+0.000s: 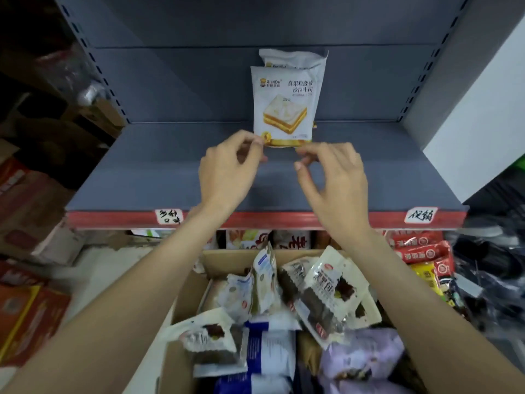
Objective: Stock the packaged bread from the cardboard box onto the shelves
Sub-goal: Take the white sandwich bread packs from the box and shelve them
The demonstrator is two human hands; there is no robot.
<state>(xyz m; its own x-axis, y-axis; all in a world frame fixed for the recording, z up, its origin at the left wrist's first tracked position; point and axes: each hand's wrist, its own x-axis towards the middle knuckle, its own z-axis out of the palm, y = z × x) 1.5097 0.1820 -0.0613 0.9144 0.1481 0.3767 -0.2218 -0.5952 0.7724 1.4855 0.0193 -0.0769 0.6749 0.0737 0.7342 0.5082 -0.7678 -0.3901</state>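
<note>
Left hand (227,166) fingers pinch the upright bread packet's (285,106) bottom corner; right hand (332,177) fingers loose.

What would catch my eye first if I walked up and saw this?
Probably the white sandwich-bread packet standing upright at the middle of the grey shelf, another packet behind it. The left hand pinches its lower corner, while the right hand hovers beside it with fingers loosely curled. Below, an open cardboard box is heaped with more wrapped bread.
</note>
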